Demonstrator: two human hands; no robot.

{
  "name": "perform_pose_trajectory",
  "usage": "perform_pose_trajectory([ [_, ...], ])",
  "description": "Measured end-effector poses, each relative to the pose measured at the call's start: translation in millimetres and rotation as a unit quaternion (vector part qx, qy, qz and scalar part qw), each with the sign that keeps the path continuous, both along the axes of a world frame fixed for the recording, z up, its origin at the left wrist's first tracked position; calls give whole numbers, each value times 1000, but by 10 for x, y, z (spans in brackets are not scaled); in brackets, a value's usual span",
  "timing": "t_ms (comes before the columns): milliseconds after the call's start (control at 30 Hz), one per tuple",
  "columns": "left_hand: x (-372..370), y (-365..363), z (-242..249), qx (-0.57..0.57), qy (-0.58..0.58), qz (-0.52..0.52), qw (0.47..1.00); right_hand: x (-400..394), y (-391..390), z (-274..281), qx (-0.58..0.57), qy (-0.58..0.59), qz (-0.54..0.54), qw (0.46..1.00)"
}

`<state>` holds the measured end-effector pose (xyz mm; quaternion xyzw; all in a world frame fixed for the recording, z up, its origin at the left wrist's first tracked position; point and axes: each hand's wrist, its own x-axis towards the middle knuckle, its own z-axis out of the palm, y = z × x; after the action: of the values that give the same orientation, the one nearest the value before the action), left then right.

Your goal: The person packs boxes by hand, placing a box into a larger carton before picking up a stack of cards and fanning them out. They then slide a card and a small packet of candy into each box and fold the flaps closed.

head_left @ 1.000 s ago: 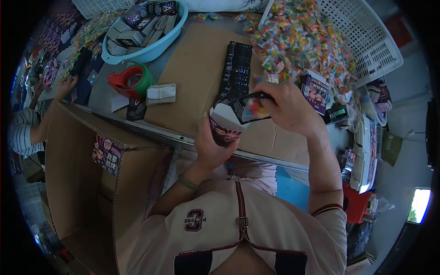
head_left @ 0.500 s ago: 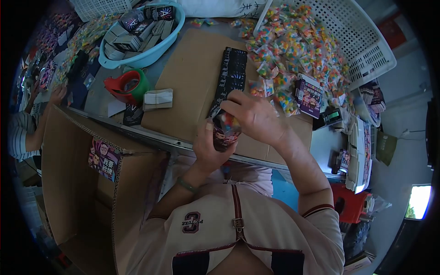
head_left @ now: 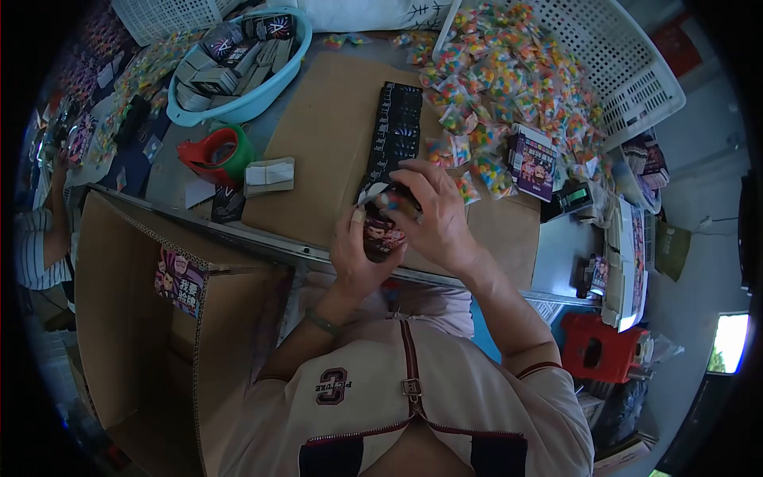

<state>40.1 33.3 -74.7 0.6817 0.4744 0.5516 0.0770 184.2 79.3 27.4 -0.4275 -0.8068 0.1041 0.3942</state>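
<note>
My left hand (head_left: 359,256) is closed around a small printed box (head_left: 385,234) with dark purple and pink artwork, held just over the table's front edge. My right hand (head_left: 442,216) bends over the top of this box, its fingers curled round a dark piece there. A bit of orange and blue shows between the fingers; whether it is a candy packet is hard to make out. Beyond the hands, a row of black printed packs (head_left: 397,119) lies on the cardboard sheet (head_left: 318,135).
Candy packets (head_left: 517,79) are heaped at the right, beside a white basket (head_left: 636,111) and a purple box (head_left: 532,163). Leftward are a blue basin (head_left: 183,115) of packs, a red-green tape holder (head_left: 230,159), and white cards (head_left: 270,175). A large carton (head_left: 119,318) stands below; another person's arm (head_left: 57,215) shows.
My right hand has turned over the box top, its fingers now wrapping a dark piece. The colourful candy packet seen in the opening is now mostly covered. The other person's arm has moved back.
</note>
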Motion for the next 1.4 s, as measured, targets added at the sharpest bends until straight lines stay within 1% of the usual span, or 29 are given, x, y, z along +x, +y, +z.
perform_pose_trajectory([
  [67,-2,20,-39,-15,6,-4,1000,28,46,18,-3,-50,-13,999],
  [100,-2,27,-43,-15,1,-9,1000,32,38,59,-3,-51,-15,999],
  [167,0,13,-56,-19,-4,-17,1000,42,-2,161,-70,-71,30,995],
  [200,-9,-5,-52,-13,-11,-16,1000,84,-6,152,-73,-70,28,994],
  [233,-20,-22,-55,-8,-18,-14,1000,148,-7,146,-154,21,84,984],
  [267,-20,-26,-68,-10,-18,-14,1000,177,-4,139,-231,111,139,957],
  [300,-11,-17,-84,-5,-25,-10,1000,176,-6,87,-232,109,141,956],
  [367,-8,-4,-100,-2,-33,-6,999,184,-45,-59,-106,24,82,991],
  [400,-23,-6,-106,3,-18,-7,1000,156,-70,-52,-108,25,81,990],
  [467,-30,-14,-111,8,0,-15,1000,84,-114,16,-108,-107,72,986],
  [500,-26,-10,-110,8,-7,-11,1000,101,-115,59,-108,-105,70,986],
  [567,-30,-11,-128,10,-13,0,1000,146,-81,127,-79,13,116,990],
  [600,-22,-19,-143,-16,-56,-15,998,159,-74,96,-78,13,121,990],
  [633,-14,-27,-159,-43,-99,-30,994,181,-90,26,-84,44,75,993],
  [667,-13,-31,-175,-44,-100,-29,994,196,-118,-32,-90,75,26,993],
  [700,-8,-31,-162,-30,-97,-21,995,187,-148,-65,-92,76,23,993],
  [767,-2,-39,-168,-17,-93,-16,995,144,-198,-117,-15,-20,9,1000],
  [800,-4,-42,-183,-15,-91,-15,996,138,-213,-136,-16,-20,10,1000],
  [867,-44,-70,-212,-13,-86,-13,996,116,-247,-181,94,-59,5,994],
  [900,-74,-96,-207,-44,-80,-17,996,106,-268,-232,95,-58,5,994],
  [967,-91,-120,-205,-78,-75,-20,994,88,-345,-344,29,-56,-3,998],
  [1033,-99,-135,-120,0,-35,15,999,45,-461,-365,18,-55,22,998],
  [1067,-123,-160,-165,-3,-33,13,999,28,-524,-372,9,-56,44,997],
  [1133,-181,-174,-129,32,-58,-41,997,11,-652,-380,4,-66,58,996],
  [1200,-263,-201,-82,1,-24,-42,999,-13,-690,-378,-2,-76,75,994],
  [1267,-296,-177,-81,97,34,-37,994,-43,-668,-369,-151,104,137,974],
  [1300,-291,-177,-57,96,37,-37,994,-7,-639,-350,-151,106,137,973],
  [1367,-232,-151,-8,66,16,-22,997,165,-523,-296,-200,241,121,942],
  [1400,-225,-137,-25,68,15,-22,997,217,-419,-418,-157,173,23,972],
])
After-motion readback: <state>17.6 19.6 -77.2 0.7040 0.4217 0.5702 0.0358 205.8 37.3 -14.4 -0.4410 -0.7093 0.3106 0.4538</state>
